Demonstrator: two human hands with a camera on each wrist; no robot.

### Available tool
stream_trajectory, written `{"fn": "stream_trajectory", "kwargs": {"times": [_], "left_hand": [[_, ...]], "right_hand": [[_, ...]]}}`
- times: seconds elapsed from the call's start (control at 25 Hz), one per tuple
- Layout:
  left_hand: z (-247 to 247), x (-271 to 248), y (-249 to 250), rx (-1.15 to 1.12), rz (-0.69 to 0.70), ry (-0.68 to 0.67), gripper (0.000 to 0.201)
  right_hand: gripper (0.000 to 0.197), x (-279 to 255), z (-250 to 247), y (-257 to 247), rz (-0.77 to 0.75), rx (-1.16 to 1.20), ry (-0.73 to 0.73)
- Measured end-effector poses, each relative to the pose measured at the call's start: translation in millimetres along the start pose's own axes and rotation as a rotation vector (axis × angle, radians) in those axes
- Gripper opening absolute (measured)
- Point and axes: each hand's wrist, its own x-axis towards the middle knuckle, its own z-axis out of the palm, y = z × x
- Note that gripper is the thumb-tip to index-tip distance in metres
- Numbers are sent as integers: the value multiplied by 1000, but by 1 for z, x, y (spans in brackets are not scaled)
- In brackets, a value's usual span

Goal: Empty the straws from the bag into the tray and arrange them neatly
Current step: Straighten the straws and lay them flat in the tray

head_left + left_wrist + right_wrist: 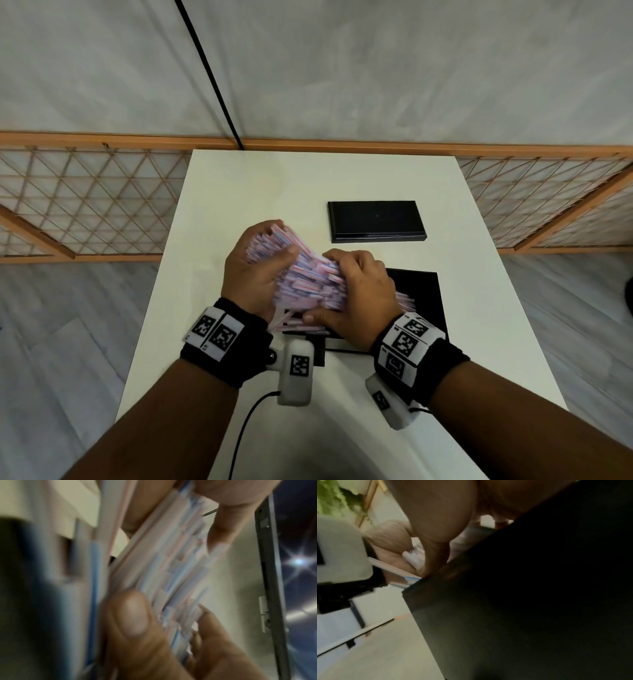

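Note:
A thick bundle of paper-wrapped straws (308, 277) with red and blue stripes is held over the near black tray (423, 301) in the head view. My left hand (255, 267) grips the bundle's far left end, thumb on top. My right hand (356, 291) grips the near right end, fingers curled over it and thumb beneath. A few straws (406, 301) lie in the tray behind my right hand. In the left wrist view the blurred straws (171, 568) run between my thumb and fingers. The right wrist view shows the dark tray wall (522, 608). No bag is visible.
A second flat black tray or lid (375, 221) lies farther back on the white table (260, 185). A wooden lattice screen (85, 198) stands behind the table. Camera cables hang off the table's near edge.

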Motion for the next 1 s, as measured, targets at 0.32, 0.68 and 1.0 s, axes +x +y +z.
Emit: {"fn": "stream_trajectory", "kwargs": {"times": [0.32,0.68,1.0], "left_hand": [[-13,-39,2,195,-271,125,52],[-29,-53,23,1012,-133,-104,20],[5,-65,75,1267,574,27,21]], "right_hand": [[48,-31,-33,46,77,93,-79],[31,-38,-15,57,31,54,-139],[31,-31,-20,49,37,18,-150]]}}
